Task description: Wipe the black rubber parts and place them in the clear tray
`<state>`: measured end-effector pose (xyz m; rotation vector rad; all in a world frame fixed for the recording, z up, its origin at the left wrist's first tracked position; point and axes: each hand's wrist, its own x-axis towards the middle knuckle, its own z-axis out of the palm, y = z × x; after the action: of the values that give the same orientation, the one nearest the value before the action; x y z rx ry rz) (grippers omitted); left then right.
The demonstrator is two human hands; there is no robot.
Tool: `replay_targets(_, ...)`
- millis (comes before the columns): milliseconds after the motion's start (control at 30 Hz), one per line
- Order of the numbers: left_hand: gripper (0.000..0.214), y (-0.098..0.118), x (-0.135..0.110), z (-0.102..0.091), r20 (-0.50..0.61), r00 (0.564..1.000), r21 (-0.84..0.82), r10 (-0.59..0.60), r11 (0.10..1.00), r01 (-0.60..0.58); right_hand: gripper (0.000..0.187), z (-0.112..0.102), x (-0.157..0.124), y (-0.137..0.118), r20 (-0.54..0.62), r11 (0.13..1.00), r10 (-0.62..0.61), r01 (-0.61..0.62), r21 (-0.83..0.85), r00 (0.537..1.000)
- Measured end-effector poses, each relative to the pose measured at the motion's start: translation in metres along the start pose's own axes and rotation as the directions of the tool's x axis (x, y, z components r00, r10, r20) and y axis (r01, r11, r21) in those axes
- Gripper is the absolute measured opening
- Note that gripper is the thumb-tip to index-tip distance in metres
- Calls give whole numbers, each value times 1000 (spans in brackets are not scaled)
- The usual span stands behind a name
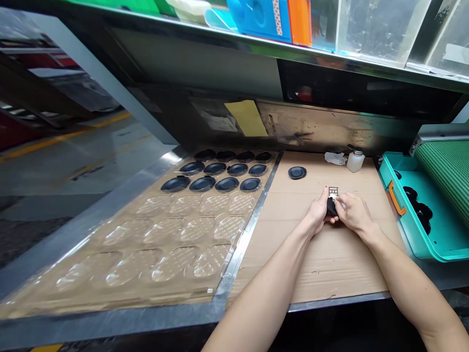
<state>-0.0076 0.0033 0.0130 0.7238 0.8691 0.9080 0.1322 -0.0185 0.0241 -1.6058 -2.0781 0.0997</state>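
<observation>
My left hand [318, 211] and my right hand [353, 212] meet over the cardboard sheet [330, 254], both closed on a small black round part [331, 206]. My right fingers pinch something small and pale against its top. Just beyond the hands a small grid-like label sheet [333, 190] lies on the cardboard. A loose black part [297, 172] rests farther back. To the left, a clear blister tray [164, 239] holds several black parts [220, 171] in its far rows; its near pockets are empty.
A small white dispenser bottle [355, 160] and a crumpled white cloth [334, 158] sit at the back. A teal bin [428, 220] at right holds more black parts beside a green belt [447, 171]. A shelf [330, 58] with coloured containers hangs overhead.
</observation>
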Motion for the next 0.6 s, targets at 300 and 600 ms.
replay_targets(300, 60, 12, -3, 1, -9, 992, -13, -128, 992, 128, 20, -8, 5, 7, -144, 976, -64, 92, 199, 987)
replay_targets(600, 65, 9, -6, 2, 26, 993, 109, -113, 988, 109, 15, -8, 6, 11, -15, 960, -154, 154, 236, 988)
